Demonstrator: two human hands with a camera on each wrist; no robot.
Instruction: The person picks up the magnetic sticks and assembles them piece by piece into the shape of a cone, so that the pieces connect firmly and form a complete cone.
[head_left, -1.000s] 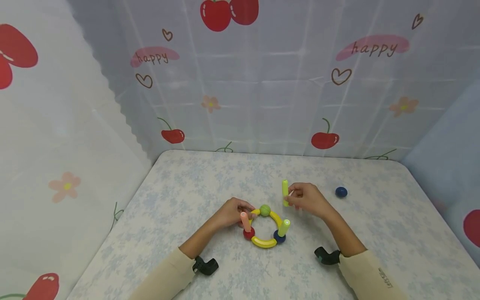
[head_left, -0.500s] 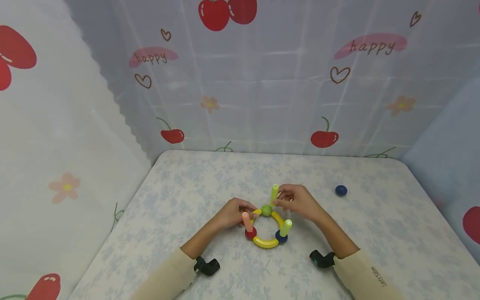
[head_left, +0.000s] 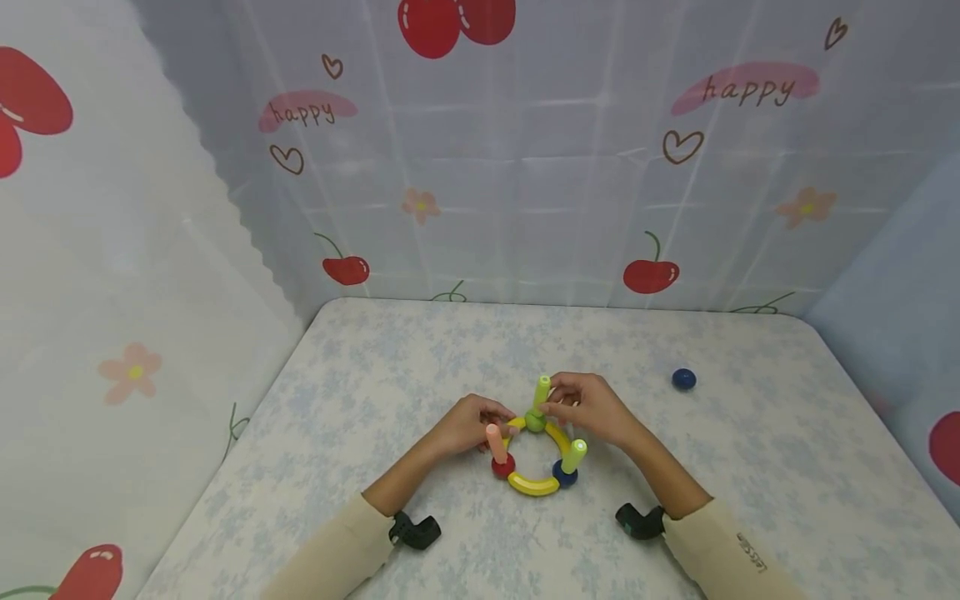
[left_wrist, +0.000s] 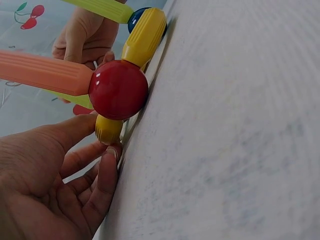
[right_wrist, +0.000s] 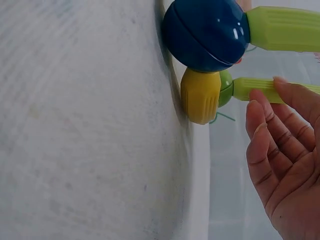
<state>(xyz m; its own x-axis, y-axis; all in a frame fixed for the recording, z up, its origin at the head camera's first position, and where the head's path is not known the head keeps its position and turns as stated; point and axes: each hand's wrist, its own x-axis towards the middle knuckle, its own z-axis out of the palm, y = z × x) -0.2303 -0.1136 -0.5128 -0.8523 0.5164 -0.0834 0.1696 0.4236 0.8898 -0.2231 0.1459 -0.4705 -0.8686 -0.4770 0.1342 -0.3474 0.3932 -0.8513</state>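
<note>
A toy ring of yellow curved pieces joined by balls lies on the table. On its red ball stands an orange stick, and on its blue ball a light green stick. My left hand pinches the left yellow curved piece beside the red ball. My right hand pinches a second green stick whose lower end meets the green ball at the ring's far side. In the right wrist view this stick sits against the green ball, with my fingertips on it.
A loose dark blue ball lies on the table to the right of the ring. Cherry-print curtains close off the back and both sides. Black wrist mounts sit on both forearms.
My right hand has carried the green stick leftward and down from beside the ring onto the green ball. The left hand has stayed on the ring.
</note>
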